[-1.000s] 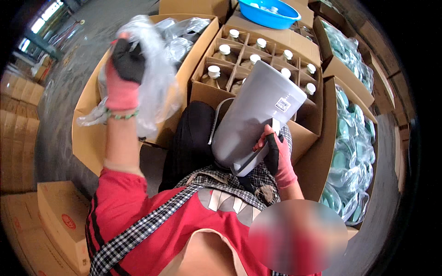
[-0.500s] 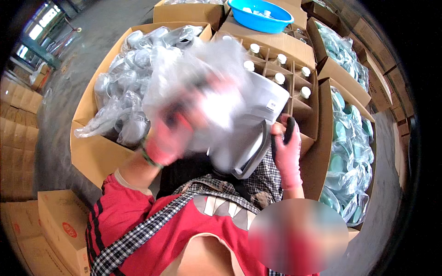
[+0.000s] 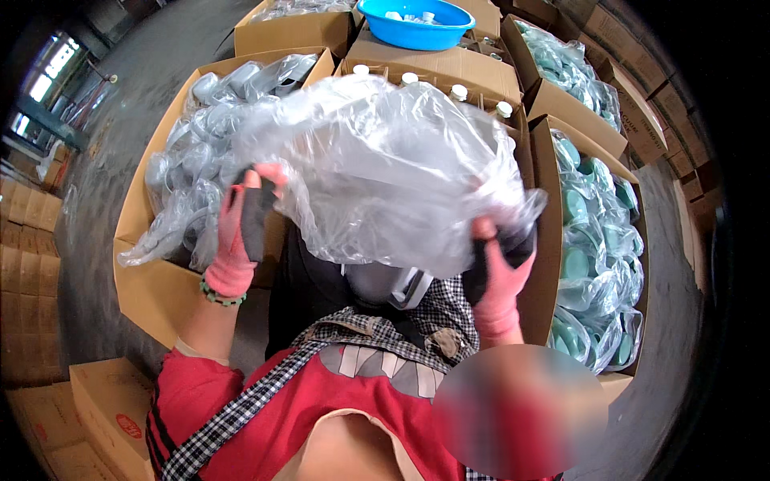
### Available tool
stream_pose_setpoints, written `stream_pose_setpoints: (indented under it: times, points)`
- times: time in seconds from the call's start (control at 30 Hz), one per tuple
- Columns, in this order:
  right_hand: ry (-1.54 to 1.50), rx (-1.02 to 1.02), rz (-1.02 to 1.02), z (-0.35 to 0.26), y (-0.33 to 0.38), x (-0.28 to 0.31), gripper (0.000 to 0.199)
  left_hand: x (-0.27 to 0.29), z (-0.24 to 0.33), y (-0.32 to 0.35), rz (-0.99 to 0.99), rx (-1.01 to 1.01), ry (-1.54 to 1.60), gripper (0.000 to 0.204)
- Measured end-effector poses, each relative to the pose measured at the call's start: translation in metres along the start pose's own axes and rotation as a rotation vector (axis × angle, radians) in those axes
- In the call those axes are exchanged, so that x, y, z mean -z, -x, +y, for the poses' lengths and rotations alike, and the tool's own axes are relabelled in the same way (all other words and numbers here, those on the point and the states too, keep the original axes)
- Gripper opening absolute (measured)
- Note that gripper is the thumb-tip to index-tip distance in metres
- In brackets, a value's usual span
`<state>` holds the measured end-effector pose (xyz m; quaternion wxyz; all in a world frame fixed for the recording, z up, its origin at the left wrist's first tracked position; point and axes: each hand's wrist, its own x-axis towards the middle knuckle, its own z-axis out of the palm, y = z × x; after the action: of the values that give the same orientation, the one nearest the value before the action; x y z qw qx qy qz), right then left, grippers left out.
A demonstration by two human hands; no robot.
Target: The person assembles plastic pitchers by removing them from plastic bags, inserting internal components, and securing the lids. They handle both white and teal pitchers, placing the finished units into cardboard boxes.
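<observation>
A clear plastic bag point(image 3: 393, 168) is spread wide between my two hands, over my lap and the box in front. My left hand point(image 3: 245, 216), in a pink and black glove, is closed at the bag's left edge. My right hand point(image 3: 501, 272), gloved the same way, grips the bag's lower right corner, its fingers partly hidden by plastic. Beneath the bag, a grey plastic jug-like container with a handle point(image 3: 411, 287) rests on my lap, mostly covered.
On the left, an open carton point(image 3: 132, 276) holds bagged grey containers. Ahead, a divided carton contains white-capped bottles point(image 3: 458, 93); behind it sits a blue basin point(image 3: 417, 34) with small white pieces. Cartons of bagged green containers point(image 3: 575, 264) line the right.
The bunched bag has been spread out over the grey container. My left hand has moved left and nearer; my right hand has gone from beside the grey container to the bag.
</observation>
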<state>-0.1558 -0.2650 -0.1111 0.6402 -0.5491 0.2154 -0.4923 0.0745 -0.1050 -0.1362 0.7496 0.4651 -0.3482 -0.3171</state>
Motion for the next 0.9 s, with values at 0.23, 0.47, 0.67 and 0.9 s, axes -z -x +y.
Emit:
stream_pose_setpoints:
  times: [0.23, 0.47, 0.67, 0.9]
  points:
    - [0.196, 0.170, -0.692, 0.009, 0.024, -0.025, 0.064, -0.091, 0.025, 0.000, -0.092, 0.370, -0.175, 0.026]
    - [-0.437, -0.801, -0.313, 0.013, 0.007, -0.020, 0.033, -0.080, 0.014, 0.014, -0.351, -0.227, -0.669, 0.029]
    - [-0.302, -0.544, -0.244, 0.006, -0.014, -0.007, 0.026, -0.043, 0.009, -0.006, -0.049, -0.261, -1.134, 0.031]
    - [0.352, -0.268, -1.435, -0.022, -0.035, 0.009, 0.035, 0.036, 0.025, -0.119, 0.339, -0.091, -0.383, 0.032]
